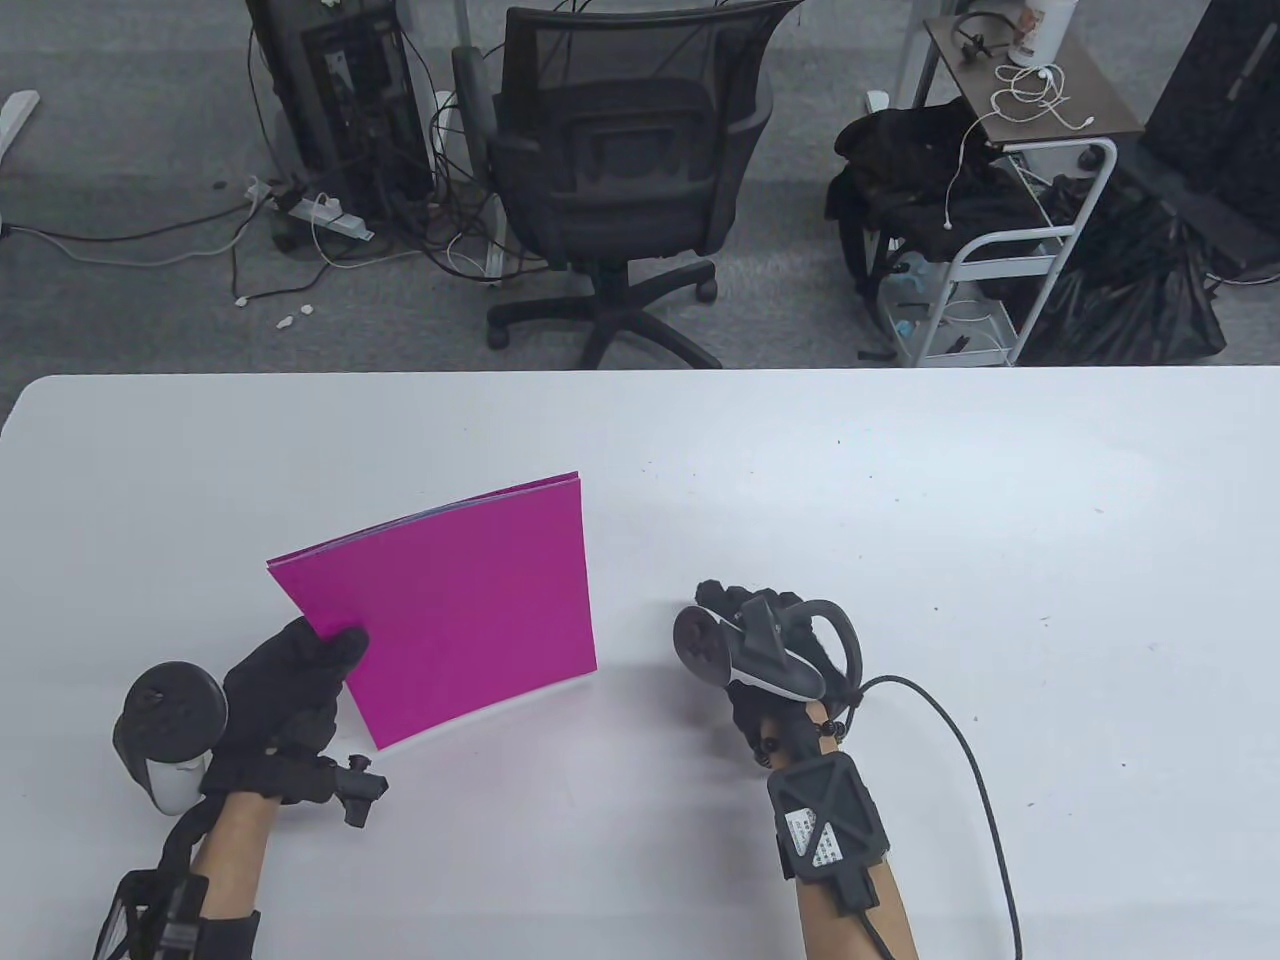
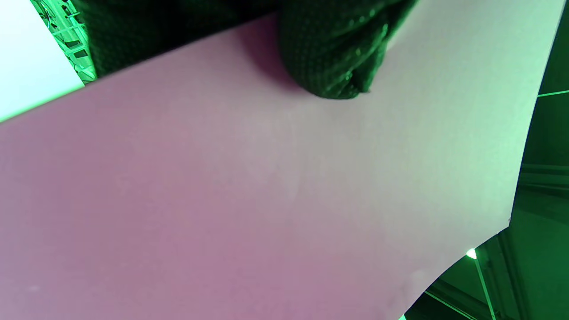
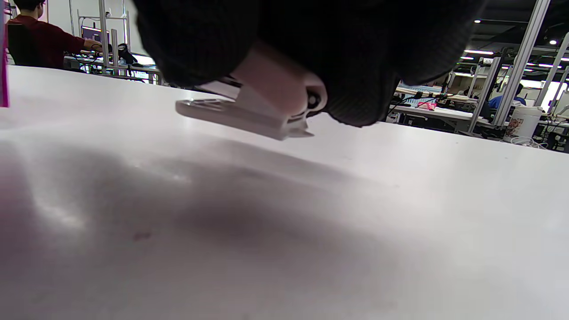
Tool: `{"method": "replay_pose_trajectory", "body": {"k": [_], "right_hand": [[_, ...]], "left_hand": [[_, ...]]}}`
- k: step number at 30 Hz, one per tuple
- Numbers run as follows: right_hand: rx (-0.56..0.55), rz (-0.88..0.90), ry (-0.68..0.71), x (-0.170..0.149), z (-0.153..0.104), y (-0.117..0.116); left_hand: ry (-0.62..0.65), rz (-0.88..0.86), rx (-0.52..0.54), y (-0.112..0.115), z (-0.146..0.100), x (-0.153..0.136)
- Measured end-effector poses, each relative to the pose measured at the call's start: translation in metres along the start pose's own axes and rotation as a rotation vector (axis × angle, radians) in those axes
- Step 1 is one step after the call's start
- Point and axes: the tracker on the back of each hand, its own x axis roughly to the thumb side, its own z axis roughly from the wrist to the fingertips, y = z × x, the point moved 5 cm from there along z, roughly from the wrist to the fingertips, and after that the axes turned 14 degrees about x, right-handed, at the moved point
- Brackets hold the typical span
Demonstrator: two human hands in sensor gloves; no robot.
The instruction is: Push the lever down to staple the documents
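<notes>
A stack of magenta sheets (image 1: pixel 470 610) is held tilted above the white table (image 1: pixel 900 480). My left hand (image 1: pixel 300 665) pinches its near left corner, thumb on top. In the left wrist view the sheet (image 2: pixel 249 200) fills the frame with a gloved fingertip (image 2: pixel 333 62) pressed on it. My right hand (image 1: pixel 745 630) is to the right of the sheets, apart from them. In the right wrist view it grips a small white stapler (image 3: pixel 262 109) and holds it a little above the table. In the table view the stapler is hidden under the hand and tracker.
A black cable (image 1: pixel 960 760) runs from my right wrist across the table's near right. Beyond the far edge stand an office chair (image 1: pixel 620 170) and a white cart (image 1: pixel 1010 260). A magenta sheet edge (image 3: pixel 3 58) shows at the far left of the right wrist view.
</notes>
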Motion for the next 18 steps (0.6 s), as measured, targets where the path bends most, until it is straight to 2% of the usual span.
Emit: {"method": "replay_pose_trajectory", "body": {"k": [18], "right_hand": [[0.041,0.008,-0.011,-0.003,0.009,-0.012]], "left_hand": [[-0.011,-0.01,0.0,0.001,-0.002,-0.002]]}}
